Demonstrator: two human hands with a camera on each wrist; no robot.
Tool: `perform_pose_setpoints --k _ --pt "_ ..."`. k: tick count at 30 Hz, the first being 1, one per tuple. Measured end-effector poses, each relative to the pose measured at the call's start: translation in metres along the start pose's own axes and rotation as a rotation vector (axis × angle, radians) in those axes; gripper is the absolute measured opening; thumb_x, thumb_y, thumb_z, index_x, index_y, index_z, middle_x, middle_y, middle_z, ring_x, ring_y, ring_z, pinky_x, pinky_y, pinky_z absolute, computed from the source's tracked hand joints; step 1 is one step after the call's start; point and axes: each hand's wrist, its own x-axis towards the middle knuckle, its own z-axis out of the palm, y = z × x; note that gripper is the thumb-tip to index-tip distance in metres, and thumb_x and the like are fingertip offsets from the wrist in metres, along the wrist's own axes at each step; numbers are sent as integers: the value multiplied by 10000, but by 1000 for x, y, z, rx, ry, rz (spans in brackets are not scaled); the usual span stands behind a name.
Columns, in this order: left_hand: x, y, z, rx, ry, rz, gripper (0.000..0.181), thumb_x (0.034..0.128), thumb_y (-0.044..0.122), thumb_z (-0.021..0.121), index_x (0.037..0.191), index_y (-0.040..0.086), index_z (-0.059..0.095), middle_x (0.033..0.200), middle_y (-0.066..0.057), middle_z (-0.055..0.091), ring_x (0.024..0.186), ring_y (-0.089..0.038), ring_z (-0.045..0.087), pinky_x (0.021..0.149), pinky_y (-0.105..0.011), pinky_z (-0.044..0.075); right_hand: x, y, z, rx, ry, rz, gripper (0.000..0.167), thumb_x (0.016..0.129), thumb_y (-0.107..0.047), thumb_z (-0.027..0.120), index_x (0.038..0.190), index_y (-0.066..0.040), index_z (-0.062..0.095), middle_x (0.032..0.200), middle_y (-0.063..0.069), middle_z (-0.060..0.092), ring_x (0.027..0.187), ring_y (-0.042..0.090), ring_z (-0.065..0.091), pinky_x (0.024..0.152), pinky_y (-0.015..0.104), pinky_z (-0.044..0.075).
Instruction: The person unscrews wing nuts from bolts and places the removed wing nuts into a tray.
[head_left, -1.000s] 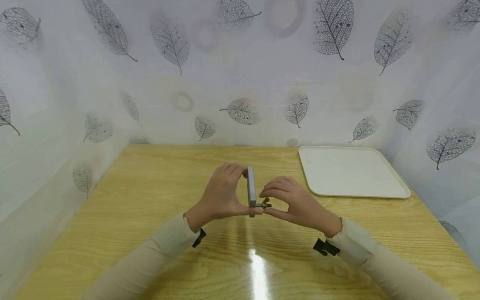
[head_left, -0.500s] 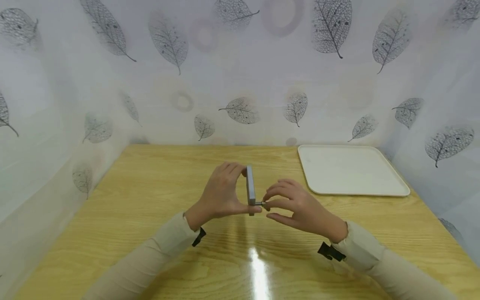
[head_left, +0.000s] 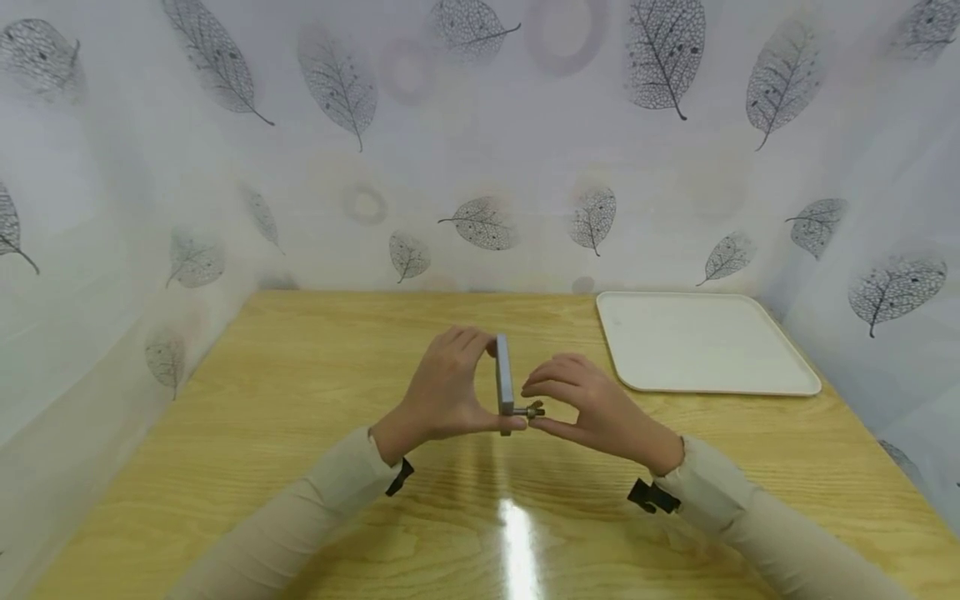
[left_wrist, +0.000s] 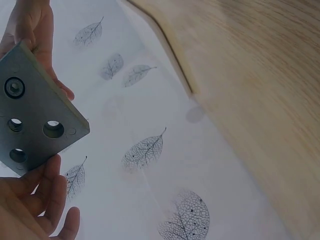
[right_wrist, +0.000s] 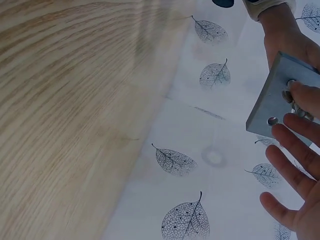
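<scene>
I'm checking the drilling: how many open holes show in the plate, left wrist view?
3 in the plate: right hole, upper left hole, lower left hole. Its cropped side may hide others.

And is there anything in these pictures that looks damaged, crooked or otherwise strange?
No, nothing stands out. The left hand holds the metal plate on edge, the wing nut sits on the bolt projecting from it, and the white tray lies flat on the table. No damage or spill is visible.

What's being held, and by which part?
Left hand grips the metal plate by its near and far edges; whether right hand pinches the wing nut is unclear.
</scene>
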Motion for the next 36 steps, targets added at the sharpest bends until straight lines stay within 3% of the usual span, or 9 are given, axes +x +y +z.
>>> perform_pose_setpoints --k 16,28,36 --pt "0 -2 -2 1 5 3 767 535 633 788 1033 91 573 961 -26 596 949 -194 520 877 -377 440 1 -10 -7 22 65 -69 267 941 -340 538 889 -112 669 957 28 660 951 183 595 953 391 419" --pt "0 0 -2 -7 4 6 778 535 626 794 1051 87 573 969 -33 601 949 -192 519 875 -375 444 2 -3 0 13 23 -28 239 902 -321 615 959 -95 666 1004 32 650 979 190 582 927 371 441" --pt "-2 -1 -2 3 8 -4 766 533 632 790 1032 95 567 952 -7 582 940 -184 515 859 -367 443 0 -6 -5 18 31 -9 311 928 -369 545 963 -84 665 1017 35 641 1002 200 574 932 372 436"
